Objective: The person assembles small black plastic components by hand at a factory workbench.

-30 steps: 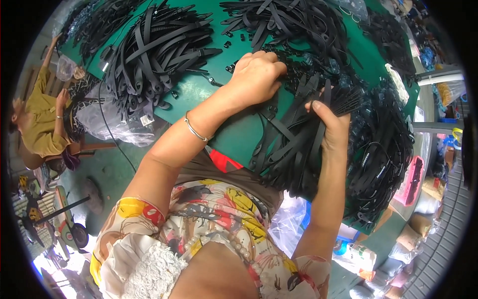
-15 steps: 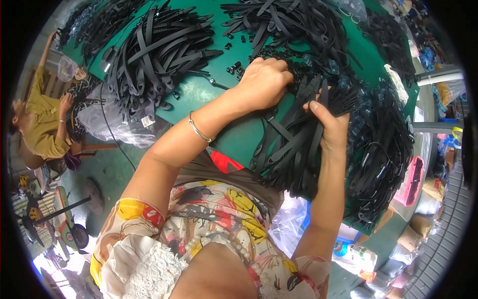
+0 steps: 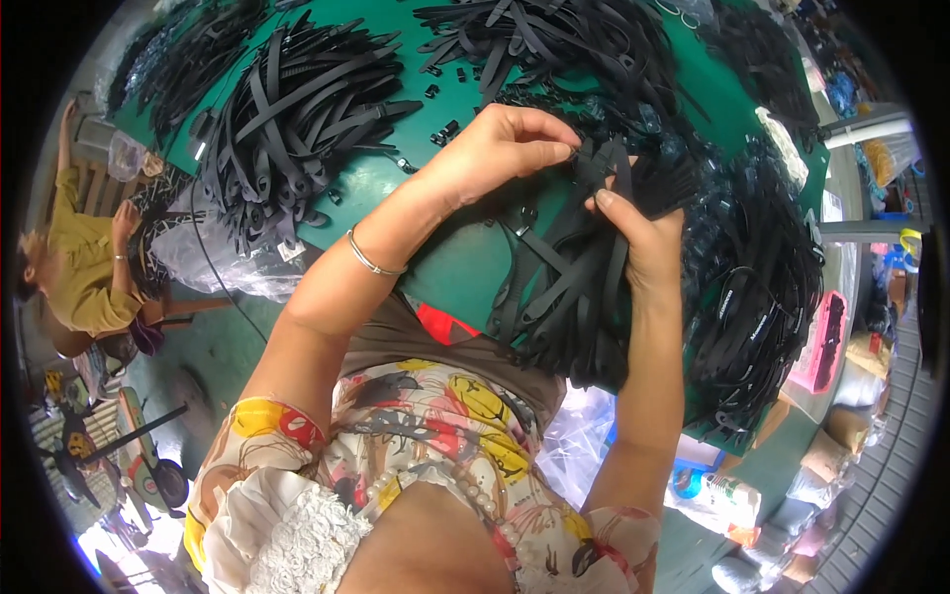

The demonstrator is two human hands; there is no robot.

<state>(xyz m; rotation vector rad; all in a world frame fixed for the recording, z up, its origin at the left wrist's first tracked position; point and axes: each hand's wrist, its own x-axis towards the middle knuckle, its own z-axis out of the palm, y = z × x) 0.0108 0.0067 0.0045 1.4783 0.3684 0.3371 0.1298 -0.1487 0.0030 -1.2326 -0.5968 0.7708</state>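
Note:
My left hand point(image 3: 505, 153) reaches across the green table, thumb and forefinger pinched on a small black plastic clip at the end of a strap. My right hand point(image 3: 643, 233) is closed on a black strap point(image 3: 616, 183), its thumb pressed along it just below the left fingertips. Around and under the right hand lies a bundle of black straps point(image 3: 564, 297), their looped ends hanging toward the table's near edge. Small loose black clips point(image 3: 445, 132) lie beside my left wrist. The fingers hide part of the clip and strap.
More piles of black straps lie at the left point(image 3: 287, 119), the far side point(image 3: 554, 40) and the right point(image 3: 757, 307) of the green table point(image 3: 445, 262). A pink basket point(image 3: 819, 346) stands beyond the right edge. At far left sits another person point(image 3: 89, 257).
My left hand has come from the dark heap of small parts to the strap in my right hand, its thumb and forefinger now pinching there. The view has shifted slightly.

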